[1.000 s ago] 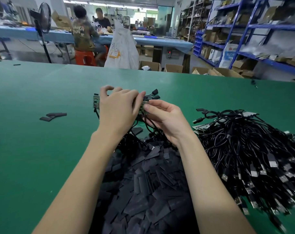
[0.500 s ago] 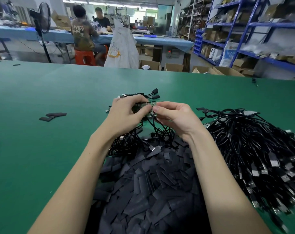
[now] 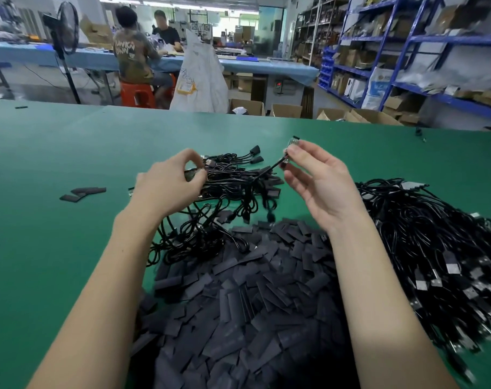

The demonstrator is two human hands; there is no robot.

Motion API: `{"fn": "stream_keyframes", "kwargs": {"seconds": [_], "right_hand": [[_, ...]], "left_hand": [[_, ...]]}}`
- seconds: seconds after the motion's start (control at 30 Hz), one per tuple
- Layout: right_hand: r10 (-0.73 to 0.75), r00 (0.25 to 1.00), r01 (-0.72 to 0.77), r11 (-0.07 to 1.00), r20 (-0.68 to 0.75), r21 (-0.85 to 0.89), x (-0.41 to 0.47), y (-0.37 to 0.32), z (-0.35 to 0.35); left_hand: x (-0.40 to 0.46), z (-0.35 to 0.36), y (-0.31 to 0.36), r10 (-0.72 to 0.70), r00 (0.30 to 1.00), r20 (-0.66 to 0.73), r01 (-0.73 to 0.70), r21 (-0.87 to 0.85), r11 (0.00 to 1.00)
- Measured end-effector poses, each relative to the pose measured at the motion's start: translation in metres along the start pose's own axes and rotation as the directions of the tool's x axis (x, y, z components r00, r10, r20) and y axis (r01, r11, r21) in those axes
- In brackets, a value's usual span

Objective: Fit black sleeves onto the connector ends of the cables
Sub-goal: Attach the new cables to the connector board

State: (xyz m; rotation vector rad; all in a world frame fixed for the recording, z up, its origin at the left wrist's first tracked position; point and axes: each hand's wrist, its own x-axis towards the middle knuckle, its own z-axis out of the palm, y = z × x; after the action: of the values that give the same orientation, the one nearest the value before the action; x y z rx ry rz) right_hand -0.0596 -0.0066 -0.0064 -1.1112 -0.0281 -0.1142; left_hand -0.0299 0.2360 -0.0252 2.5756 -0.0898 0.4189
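My right hand [image 3: 317,181] pinches a bare connector end [image 3: 290,148] of one black cable and holds it above the table; its cable runs down and left into a small tangle of cables [image 3: 230,178]. My left hand [image 3: 171,183] rests on that tangle, fingertips pinched on what looks like a small green circuit board [image 3: 195,173]. A big heap of flat black sleeves [image 3: 238,299] lies right in front of me, between my forearms.
A large pile of black cables with metal plugs [image 3: 435,248] fills the right side of the green table [image 3: 56,234]. Loose sleeves [image 3: 82,192] lie to the left. Beyond the far edge are cardboard boxes, a white sack, blue shelves and two seated people.
My hands were together over the cable tangle; now they have parted. The right hand has drawn one connector end up and to the right, the left stays at the tangle.
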Motion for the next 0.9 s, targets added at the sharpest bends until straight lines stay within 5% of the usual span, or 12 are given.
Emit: {"fn": "stream_keyframes", "kwargs": {"seconds": [0.2, 0.37, 0.5, 0.63, 0.77, 0.9], "right_hand": [[-0.057, 0.997, 0.052, 0.993, -0.046, -0.102, 0.004, 0.000, 0.012], [-0.048, 0.994, 0.042, 0.997, -0.096, -0.065, 0.010, 0.008, 0.016], [-0.097, 0.978, 0.092, 0.995, -0.187, -0.033, 0.015, 0.006, 0.017], [-0.141, 0.961, 0.143, 0.990, -0.239, -0.009, 0.018, -0.007, 0.013], [-0.129, 0.981, 0.121, 0.991, -0.147, -0.061, 0.014, -0.010, 0.011], [-0.066, 0.994, 0.061, 0.997, -0.084, -0.056, 0.010, -0.008, 0.016]], "left_hand": [[-0.008, -0.005, 0.015, 0.201, 0.977, 0.075, -0.203, 0.025, 0.979], [-0.018, 0.000, 0.044, 0.480, 0.877, 0.022, -0.480, 0.090, 0.873], [-0.020, 0.007, 0.054, 0.451, 0.870, 0.198, -0.491, 0.263, 0.831], [-0.018, 0.004, 0.050, 0.437, 0.877, 0.199, -0.477, 0.259, 0.840], [-0.020, 0.019, 0.057, 0.504, 0.863, -0.043, -0.505, -0.012, 0.863], [-0.031, 0.045, 0.083, 0.280, 0.950, -0.140, -0.308, -0.577, 0.756]]}}
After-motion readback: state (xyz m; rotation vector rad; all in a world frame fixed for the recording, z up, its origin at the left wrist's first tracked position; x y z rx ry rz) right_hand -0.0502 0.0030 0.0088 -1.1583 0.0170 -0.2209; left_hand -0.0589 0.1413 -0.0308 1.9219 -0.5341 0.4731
